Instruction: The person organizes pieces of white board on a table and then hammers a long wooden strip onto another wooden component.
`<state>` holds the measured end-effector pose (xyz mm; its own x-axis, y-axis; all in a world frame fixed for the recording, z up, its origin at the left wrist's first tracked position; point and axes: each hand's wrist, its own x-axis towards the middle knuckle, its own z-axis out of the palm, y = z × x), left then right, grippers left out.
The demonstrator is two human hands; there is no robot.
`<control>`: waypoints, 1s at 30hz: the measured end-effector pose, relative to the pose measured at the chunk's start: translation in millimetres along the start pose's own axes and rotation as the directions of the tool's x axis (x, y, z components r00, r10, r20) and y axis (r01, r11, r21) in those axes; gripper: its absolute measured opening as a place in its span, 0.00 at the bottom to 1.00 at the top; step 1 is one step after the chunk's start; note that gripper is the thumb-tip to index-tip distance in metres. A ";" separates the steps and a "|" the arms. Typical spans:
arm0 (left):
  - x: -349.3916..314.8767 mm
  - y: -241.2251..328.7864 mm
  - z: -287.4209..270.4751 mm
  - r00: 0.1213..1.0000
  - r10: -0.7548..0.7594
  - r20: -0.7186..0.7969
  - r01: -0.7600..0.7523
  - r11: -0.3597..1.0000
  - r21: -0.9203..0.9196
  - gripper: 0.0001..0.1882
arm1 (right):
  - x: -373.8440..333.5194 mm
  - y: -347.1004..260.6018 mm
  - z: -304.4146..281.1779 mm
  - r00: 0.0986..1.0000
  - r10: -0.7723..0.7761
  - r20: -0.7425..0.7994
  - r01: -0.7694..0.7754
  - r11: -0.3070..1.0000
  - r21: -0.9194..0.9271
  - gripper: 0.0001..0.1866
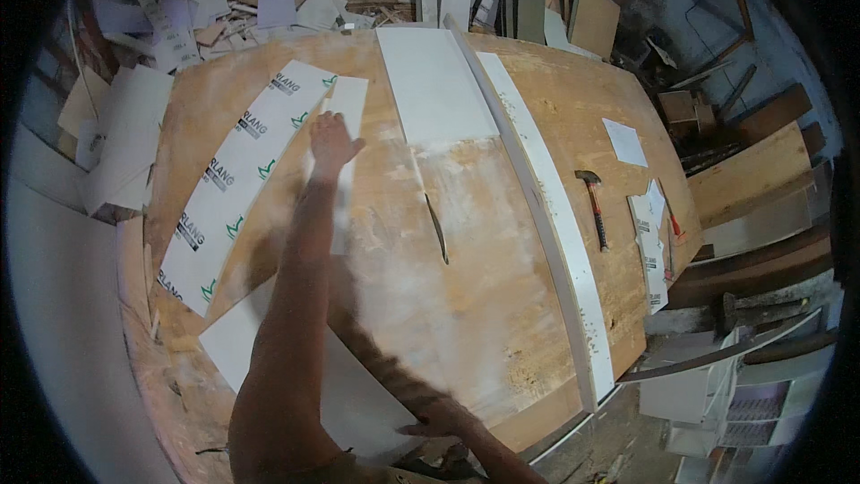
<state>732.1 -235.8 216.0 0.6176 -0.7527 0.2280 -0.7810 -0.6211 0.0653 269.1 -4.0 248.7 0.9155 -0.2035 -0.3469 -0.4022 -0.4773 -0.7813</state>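
Observation:
My left hand (333, 140) lies on a narrow white board strip (351, 108), its fingers stretched toward the far end and the thumb out to the side. Left of that strip lies a long white board with printed film (242, 175), slanting across the wooden table (466, 287). At the near edge, my right hand (441, 418) rests by the corner of a white panel (363, 394), its thumb stretched left. Its other fingers are partly lost in shadow. My left forearm covers part of the white panel and the strip's near end.
A long upright white board (537, 188) runs down the table, beside a wide white panel (439, 81). A thin dark curved tool (436, 229) lies mid-table. Right of the board are a hammer (592, 208), a paper sheet (625, 142) and a printed offcut (649, 251). Scraps (305, 9) lie beyond.

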 end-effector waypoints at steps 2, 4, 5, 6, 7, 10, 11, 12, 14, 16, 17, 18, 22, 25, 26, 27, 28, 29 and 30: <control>1.5 -30.3 -3.7 1.000 0.022 0.001 -0.022 0.996 0.082 0.36 | -0.8 2.9 -6.8 0.995 0.018 0.095 -0.015 0.999 -0.029 0.34; 8.7 -48.0 0.1 0.997 -0.003 0.076 -0.009 0.986 0.164 0.33 | -0.9 10.4 -6.9 0.979 0.080 0.189 -0.076 0.997 -0.032 0.35; 14.1 -49.5 6.0 0.996 0.017 0.093 -0.022 0.998 0.053 0.31 | -1.8 15.4 -3.8 0.967 0.122 0.224 -0.123 0.992 -0.012 0.35; 19.9 -45.8 15.0 0.995 0.037 0.088 -0.034 0.999 -0.033 0.29 | -1.2 21.1 1.4 0.936 0.181 0.303 -0.174 0.984 -0.048 0.35; 26.2 -40.5 25.0 0.994 0.076 0.076 -0.067 0.990 -0.122 0.27 | -1.8 26.7 7.3 0.955 0.152 0.255 -0.159 0.987 0.005 0.35; 51.4 0.3 59.4 0.956 0.234 0.177 -0.115 0.853 -0.508 0.31 | -0.7 43.0 26.5 0.928 0.216 0.303 -0.213 0.976 -0.045 0.36; 57.7 22.0 69.8 0.946 0.181 0.270 0.031 0.778 -0.628 0.32 | 0.7 46.8 30.0 0.882 0.294 0.367 -0.286 0.955 -0.077 0.36; 62.3 39.1 75.2 0.950 0.149 0.274 0.057 0.780 -0.623 0.33 | 1.6 49.7 29.8 0.798 0.408 0.444 -0.377 0.912 -0.161 0.36; 75.6 77.1 76.6 0.927 0.133 0.351 0.126 0.771 -0.625 0.34 | 0.6 49.5 23.6 0.791 0.410 0.454 -0.374 0.911 -0.171 0.36; 84.1 105.4 72.4 0.930 -0.029 0.367 0.262 0.754 -0.603 0.34 | 2.0 41.8 18.3 0.792 0.424 0.440 -0.363 0.906 -0.218 0.37; 89.9 120.3 70.4 0.912 -0.079 0.403 0.326 0.737 -0.592 0.34 | 2.0 41.3 11.8 0.867 0.343 0.361 -0.318 0.940 -0.129 0.38; 94.4 129.5 70.1 0.885 -0.105 0.453 0.394 0.687 -0.610 0.35 | -2.1 37.7 8.3 0.904 0.295 0.308 -0.287 0.955 -0.072 0.38; 116.2 135.8 81.8 0.821 -0.106 0.561 0.516 0.560 -0.649 0.35 | -6.7 31.9 6.5 0.939 0.252 0.236 -0.257 0.966 -0.012 0.38; 119.2 142.1 101.0 0.813 -0.196 0.549 0.571 0.450 -0.686 0.34 | -7.7 32.7 7.3 0.959 0.214 0.187 -0.207 0.977 -0.057 0.37; 119.1 137.6 101.8 0.821 -0.095 0.562 0.566 0.252 -0.785 0.31 | -11.5 31.2 8.2 0.952 0.241 0.187 -0.231 0.970 -0.074 0.36; 117.6 134.9 98.2 0.819 -0.014 0.574 0.574 0.048 -0.818 0.28 | -14.5 29.5 7.4 0.978 0.170 0.117 -0.167 0.985 -0.036 0.36; 114.1 133.9 90.0 0.782 0.071 0.619 0.614 -0.261 -0.745 0.26 | -17.5 32.4 1.9 0.982 0.155 0.109 -0.154 0.988 -0.013 0.36; 100.2 128.8 80.4 0.859 0.217 0.464 0.512 -0.344 -0.787 0.23 | -21.0 29.9 2.3 0.991 0.122 0.057 -0.123 0.992 0.017 0.36; 102.6 142.7 63.7 0.842 0.123 0.526 0.531 -0.363 -0.765 0.23 | -24.7 26.1 2.0 0.996 0.088 0.006 -0.088 0.995 0.044 0.35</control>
<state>690.0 -415.6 186.8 0.4722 -0.8249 -0.3109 0.5408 -0.0075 0.8411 235.9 -9.8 235.8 0.8766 -0.2397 -0.4173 -0.4811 -0.4191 -0.7700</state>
